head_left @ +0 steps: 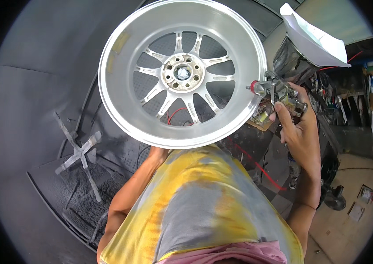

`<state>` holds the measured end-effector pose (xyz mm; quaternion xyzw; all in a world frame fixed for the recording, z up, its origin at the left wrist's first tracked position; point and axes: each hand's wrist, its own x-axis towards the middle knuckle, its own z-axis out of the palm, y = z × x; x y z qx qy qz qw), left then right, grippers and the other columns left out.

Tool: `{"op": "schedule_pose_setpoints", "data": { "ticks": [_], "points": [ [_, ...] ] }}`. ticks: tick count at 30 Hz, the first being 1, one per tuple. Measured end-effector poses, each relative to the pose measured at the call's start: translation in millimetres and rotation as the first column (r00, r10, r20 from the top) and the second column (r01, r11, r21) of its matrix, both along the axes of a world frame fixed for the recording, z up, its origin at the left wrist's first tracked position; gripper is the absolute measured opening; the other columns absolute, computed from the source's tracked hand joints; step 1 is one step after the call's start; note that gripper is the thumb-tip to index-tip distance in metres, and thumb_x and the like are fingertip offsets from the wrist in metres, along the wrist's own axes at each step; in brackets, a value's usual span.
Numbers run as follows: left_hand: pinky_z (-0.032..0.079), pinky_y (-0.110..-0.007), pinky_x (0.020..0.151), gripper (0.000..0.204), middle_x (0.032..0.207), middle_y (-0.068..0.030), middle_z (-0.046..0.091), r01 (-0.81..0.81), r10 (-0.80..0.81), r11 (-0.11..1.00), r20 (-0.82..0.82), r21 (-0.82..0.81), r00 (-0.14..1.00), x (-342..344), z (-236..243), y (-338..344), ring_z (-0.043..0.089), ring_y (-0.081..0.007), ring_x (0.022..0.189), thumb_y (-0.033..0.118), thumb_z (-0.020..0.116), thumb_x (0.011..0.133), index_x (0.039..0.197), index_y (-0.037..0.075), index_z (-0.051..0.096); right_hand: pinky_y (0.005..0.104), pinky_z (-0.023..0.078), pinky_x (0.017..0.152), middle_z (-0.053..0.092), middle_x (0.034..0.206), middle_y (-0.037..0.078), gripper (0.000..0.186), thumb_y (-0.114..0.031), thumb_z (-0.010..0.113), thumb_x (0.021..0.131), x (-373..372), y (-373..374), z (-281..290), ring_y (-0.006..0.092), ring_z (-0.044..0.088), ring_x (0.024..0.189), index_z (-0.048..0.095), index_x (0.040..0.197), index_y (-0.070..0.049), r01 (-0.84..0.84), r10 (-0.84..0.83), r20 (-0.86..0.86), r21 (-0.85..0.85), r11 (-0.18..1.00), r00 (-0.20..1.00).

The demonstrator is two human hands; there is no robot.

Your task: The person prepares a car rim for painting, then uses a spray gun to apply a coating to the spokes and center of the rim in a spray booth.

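Note:
A silver alloy wheel rim (177, 138) takes up the upper middle, its spokes and bolt holes facing me. My right hand (299, 132) grips a metal spray gun (279, 90) at the wheel's right edge. The gun's red-ringed nozzle points left toward the rim. Above the gun sits a shiny metal cup (290, 59), and a folded white paper sheet (316, 37) stands in its mouth. My left hand (158, 152) reaches under the wheel's lower edge; only its wrist end shows. The rim hides its fingers.
At left, a cross-shaped stand (79, 153) wrapped in pale tape is beside a dark, rough-surfaced mat (94, 189). A red hose (257, 163) runs across the checkered floor. Crowded shelves (349, 101) line the right side. Dark sheeting (41, 88) covers the left.

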<state>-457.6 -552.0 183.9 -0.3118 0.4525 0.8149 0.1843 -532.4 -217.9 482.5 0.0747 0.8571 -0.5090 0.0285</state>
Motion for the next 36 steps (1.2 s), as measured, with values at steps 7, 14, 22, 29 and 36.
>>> {"op": "schedule_pose_setpoints", "data": {
  "ticks": [7, 14, 22, 29, 36],
  "points": [
    [0.052, -0.043, 0.107, 0.045, 0.137, -0.0122, 0.065, 0.062, -0.064, 0.991, -0.020, -0.116, 0.998, -11.0, -13.9, -41.1, 0.063, -0.0251, 0.125, 0.033, 0.062, 0.106, 0.139, 0.002, 0.057, 0.0237, 0.041, 0.050, 0.067, 0.082, 0.002, 0.034, -0.015, 0.066, 0.104, 7.6, 1.0, 4.8, 0.0035, 0.052, 0.058, 0.058, 0.134, 0.000, -0.054, 0.066, 0.149, -0.080, 0.995, 0.987],
    [0.052, -0.043, 0.107, 0.046, 0.137, -0.0123, 0.065, 0.133, -0.162, 0.949, -0.081, -0.285, 0.983, -74.4, -10.8, -125.6, 0.063, -0.0250, 0.125, 0.033, 0.061, 0.107, 0.141, 0.002, 0.056, 0.0247, 0.044, 0.053, 0.067, 0.082, 0.003, 0.033, -0.014, 0.066, 0.104, 4.3, -6.0, -0.3, 0.0056, 0.059, 0.067, 0.058, 0.132, 0.000, -0.102, 0.105, 0.089, -0.043, 0.994, 0.990],
    [0.052, -0.042, 0.107, 0.048, 0.138, -0.0123, 0.064, 0.082, -0.140, 0.932, -0.142, -0.353, 0.980, -100.9, -10.8, -156.5, 0.063, -0.0249, 0.125, 0.032, 0.061, 0.107, 0.142, 0.001, 0.055, 0.0210, 0.040, 0.049, 0.069, 0.088, 0.002, 0.036, -0.013, 0.065, 0.104, 5.5, -10.7, 9.8, 0.0027, 0.054, 0.062, 0.058, 0.137, -0.001, 0.000, -0.001, 0.053, 0.010, 1.000, 0.999],
    [0.052, -0.041, 0.106, 0.049, 0.138, -0.0124, 0.064, -0.017, -0.045, 0.934, -0.166, -0.357, 0.985, -63.2, -40.9, -144.5, 0.063, -0.0248, 0.126, 0.032, 0.061, 0.107, 0.144, 0.001, 0.054, 0.0251, 0.050, 0.069, 0.066, 0.085, 0.001, 0.032, -0.016, 0.065, 0.104, 8.7, -10.3, 9.1, 0.0057, 0.059, 0.073, 0.059, 0.131, 0.002, -0.106, 0.117, 0.150, -0.078, 0.991, 0.982],
    [0.052, -0.041, 0.106, 0.050, 0.138, -0.0124, 0.064, -0.061, 0.002, 0.935, -0.167, -0.349, 0.986, -18.1, -64.1, -136.9, 0.062, -0.0248, 0.126, 0.032, 0.060, 0.107, 0.145, 0.000, 0.053, 0.0187, 0.036, 0.045, 0.068, 0.085, -0.001, 0.037, -0.013, 0.064, 0.105, 12.0, -26.0, -3.6, 0.0002, 0.049, 0.057, 0.057, 0.140, -0.003, -0.006, 0.006, -0.013, 0.009, 1.000, 1.000]
  ]
}}
